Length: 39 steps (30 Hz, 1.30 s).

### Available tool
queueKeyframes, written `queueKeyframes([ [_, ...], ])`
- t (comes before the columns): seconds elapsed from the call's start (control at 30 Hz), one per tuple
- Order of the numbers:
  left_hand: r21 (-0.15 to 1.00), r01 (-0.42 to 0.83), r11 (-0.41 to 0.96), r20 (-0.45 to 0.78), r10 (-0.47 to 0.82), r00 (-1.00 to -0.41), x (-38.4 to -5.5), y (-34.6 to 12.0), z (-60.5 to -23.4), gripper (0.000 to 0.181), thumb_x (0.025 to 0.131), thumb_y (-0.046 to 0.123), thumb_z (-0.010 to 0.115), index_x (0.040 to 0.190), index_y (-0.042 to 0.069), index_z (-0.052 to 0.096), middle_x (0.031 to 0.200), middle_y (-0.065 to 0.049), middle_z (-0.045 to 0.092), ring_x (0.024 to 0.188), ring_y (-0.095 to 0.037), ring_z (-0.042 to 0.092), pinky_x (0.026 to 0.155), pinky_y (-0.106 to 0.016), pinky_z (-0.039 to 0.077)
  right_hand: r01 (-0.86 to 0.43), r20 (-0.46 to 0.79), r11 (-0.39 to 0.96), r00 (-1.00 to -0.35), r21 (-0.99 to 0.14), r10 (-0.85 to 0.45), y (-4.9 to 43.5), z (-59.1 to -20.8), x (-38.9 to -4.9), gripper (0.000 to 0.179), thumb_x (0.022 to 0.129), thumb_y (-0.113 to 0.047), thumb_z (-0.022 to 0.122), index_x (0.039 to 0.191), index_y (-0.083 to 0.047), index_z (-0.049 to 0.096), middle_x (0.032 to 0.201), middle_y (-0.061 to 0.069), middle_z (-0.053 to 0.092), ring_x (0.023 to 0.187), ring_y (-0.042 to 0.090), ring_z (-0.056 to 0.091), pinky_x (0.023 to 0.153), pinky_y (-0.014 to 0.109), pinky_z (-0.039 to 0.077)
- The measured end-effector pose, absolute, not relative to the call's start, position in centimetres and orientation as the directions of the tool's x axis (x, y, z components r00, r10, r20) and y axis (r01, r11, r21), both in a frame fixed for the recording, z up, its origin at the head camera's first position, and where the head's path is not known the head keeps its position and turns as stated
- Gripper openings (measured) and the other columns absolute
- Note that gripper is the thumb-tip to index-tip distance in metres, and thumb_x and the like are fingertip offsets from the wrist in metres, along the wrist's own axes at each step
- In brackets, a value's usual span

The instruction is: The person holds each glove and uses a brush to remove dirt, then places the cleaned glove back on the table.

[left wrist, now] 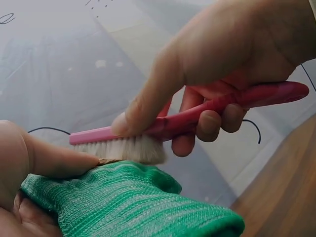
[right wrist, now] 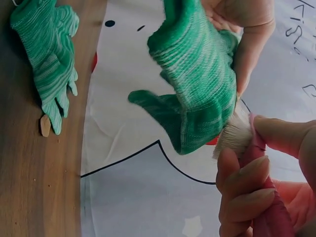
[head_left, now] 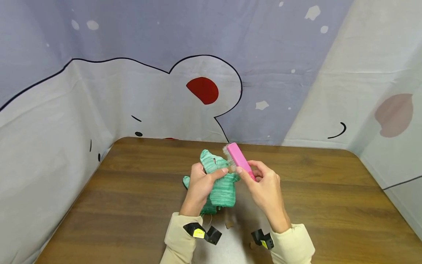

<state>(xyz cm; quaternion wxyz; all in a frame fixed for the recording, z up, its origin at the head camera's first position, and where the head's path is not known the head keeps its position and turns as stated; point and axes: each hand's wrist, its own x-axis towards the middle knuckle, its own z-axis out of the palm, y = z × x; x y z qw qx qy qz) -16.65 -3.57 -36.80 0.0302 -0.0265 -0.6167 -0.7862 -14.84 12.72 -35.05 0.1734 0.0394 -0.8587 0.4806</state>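
My left hand (head_left: pixel 201 185) grips a green striped knit glove (head_left: pixel 223 190), its thumb pressing on top. Just beyond the thumb tip, a small brown chip (left wrist: pixel 109 161) shows against the knit. In my right hand (head_left: pixel 266 187) is a pink brush (head_left: pixel 240 158) with pale bristles (left wrist: pixel 121 149). Its thumb lies along the brush's back, and the other fingers curl round the handle (left wrist: pixel 269 95). The bristles meet the glove at the brown chip. A second green glove (right wrist: pixel 47 59) lies on the table, partly hidden behind the held one in the head view.
The wooden table (head_left: pixel 132 205) has a pale patch (head_left: pixel 227 249) near its front edge. A brown chip (head_left: pixel 229 224) lies there, and another brown chip (right wrist: pixel 45 125) is beside the second glove's fingertips. A printed curtain (head_left: pixel 148 95) hangs behind and at both sides.
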Motion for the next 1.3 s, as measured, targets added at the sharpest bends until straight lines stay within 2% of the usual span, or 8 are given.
queueKeyframes([
  [0.23,0.966,0.080,-0.245,0.084,0.009,-0.996,-16.8,-3.6,-36.8,0.013,0.075,0.000,0.071,0.079,0.002,0.059,0.070,-0.002,0.059,0.065,-0.013,0.057,0.063,-0.030,0.050,-0.237,0.355,0.556,-0.928,-0.797,0.113,12.9,-35.0,-14.9,0.037,0.078,-0.036,0.072,0.103,-0.011,0.066,0.071,0.005,0.067,0.056,0.010,0.059,0.046,0.022,0.042],
  [0.47,0.958,0.102,-0.267,0.119,0.046,-0.992,-16.8,-3.6,-36.7,0.012,0.075,0.000,0.070,0.083,-0.001,0.062,0.073,-0.003,0.063,0.067,-0.015,0.062,0.066,-0.032,0.052,-0.247,0.385,0.566,-0.913,-0.786,0.135,13.2,-35.0,-15.0,0.037,0.078,-0.039,0.071,0.102,-0.011,0.066,0.069,0.004,0.067,0.056,0.010,0.059,0.046,0.023,0.043],
  [0.73,0.962,0.077,-0.261,0.090,0.038,-0.995,-16.6,-3.6,-36.6,0.011,0.076,0.002,0.070,0.078,0.002,0.060,0.068,-0.001,0.060,0.065,-0.013,0.058,0.063,-0.030,0.050,-0.240,0.357,0.508,-0.923,-0.827,0.145,13.6,-34.9,-15.0,0.036,0.077,-0.038,0.073,0.101,-0.013,0.065,0.068,0.004,0.066,0.055,0.013,0.060,0.044,0.024,0.043],
  [0.87,0.962,0.084,-0.260,0.095,0.028,-0.995,-16.6,-3.6,-36.5,0.011,0.077,0.002,0.069,0.079,0.001,0.059,0.070,-0.002,0.060,0.067,-0.014,0.058,0.065,-0.031,0.050,-0.249,0.357,0.480,-0.923,-0.841,0.146,13.6,-34.6,-15.0,0.035,0.077,-0.036,0.073,0.101,-0.013,0.065,0.070,0.005,0.066,0.055,0.013,0.061,0.045,0.023,0.044],
  [1.1,0.981,0.025,-0.191,0.023,-0.010,-1.000,-16.7,-3.6,-36.7,0.011,0.076,0.002,0.069,0.084,-0.002,0.063,0.070,-0.001,0.061,0.065,-0.013,0.059,0.064,-0.031,0.050,-0.277,0.323,0.394,-0.945,-0.876,0.053,13.0,-34.2,-14.3,0.030,0.078,-0.020,0.074,0.105,-0.012,0.064,0.075,0.009,0.066,0.055,0.011,0.060,0.045,0.024,0.045],
  [1.3,0.980,0.012,-0.197,0.015,0.012,-1.000,-16.6,-3.4,-36.9,0.015,0.076,0.003,0.068,0.088,-0.003,0.062,0.073,-0.003,0.063,0.065,-0.014,0.059,0.064,-0.031,0.050,-0.307,0.337,0.392,-0.941,-0.867,0.009,12.3,-34.8,-14.3,0.031,0.076,-0.029,0.075,0.103,-0.016,0.064,0.072,0.004,0.066,0.056,0.012,0.061,0.047,0.025,0.047],
])
